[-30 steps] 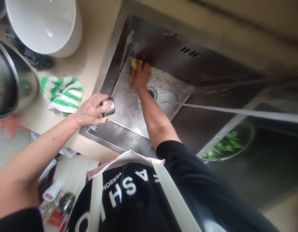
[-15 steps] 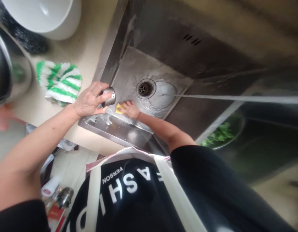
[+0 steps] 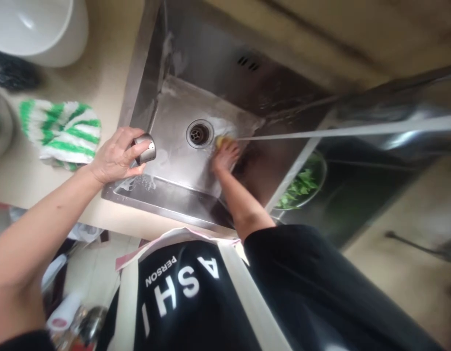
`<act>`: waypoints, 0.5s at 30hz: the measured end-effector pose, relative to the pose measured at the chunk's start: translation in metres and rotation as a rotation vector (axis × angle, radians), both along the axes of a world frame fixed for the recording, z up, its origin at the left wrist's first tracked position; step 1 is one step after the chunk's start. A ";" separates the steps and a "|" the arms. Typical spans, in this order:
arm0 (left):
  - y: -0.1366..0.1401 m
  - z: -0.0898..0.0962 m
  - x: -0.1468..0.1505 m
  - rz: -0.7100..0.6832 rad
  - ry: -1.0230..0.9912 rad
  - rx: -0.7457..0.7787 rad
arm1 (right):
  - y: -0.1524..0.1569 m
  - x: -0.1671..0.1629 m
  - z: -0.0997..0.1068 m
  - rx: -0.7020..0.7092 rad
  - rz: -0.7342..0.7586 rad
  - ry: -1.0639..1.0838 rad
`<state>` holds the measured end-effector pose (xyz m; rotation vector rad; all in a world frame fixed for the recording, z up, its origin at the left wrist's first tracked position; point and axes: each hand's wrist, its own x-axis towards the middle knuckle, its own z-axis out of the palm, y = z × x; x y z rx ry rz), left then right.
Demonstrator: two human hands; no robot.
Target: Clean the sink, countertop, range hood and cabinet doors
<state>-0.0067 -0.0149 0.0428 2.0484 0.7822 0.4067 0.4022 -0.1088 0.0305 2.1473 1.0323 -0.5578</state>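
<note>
My left hand is wrapped around a small metal sink strainer with little holes, above the sink's left rim. Down in the steel sink, my right hand presses a yellow sponge against the bottom, just right of the drain. Most of the sponge is hidden under the fingers. A thin water stream comes in from the right and reaches the bottom close to that hand. White suds cling to the left wall and the near ledge.
On the counter left of the sink lies a green-and-white striped cloth. A white bowl stands behind it, near a dark plastic bag. Right of the sink's divider, a clear bowl holds green leaves.
My right hand has carried the sponge from the near left of the sink bottom to beside the drain, under the stream. My left hand still holds the strainer. The view has shifted right.
</note>
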 end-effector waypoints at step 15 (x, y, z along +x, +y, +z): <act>0.002 -0.021 0.002 -0.047 0.052 0.054 | 0.125 0.103 0.053 -0.060 0.302 0.310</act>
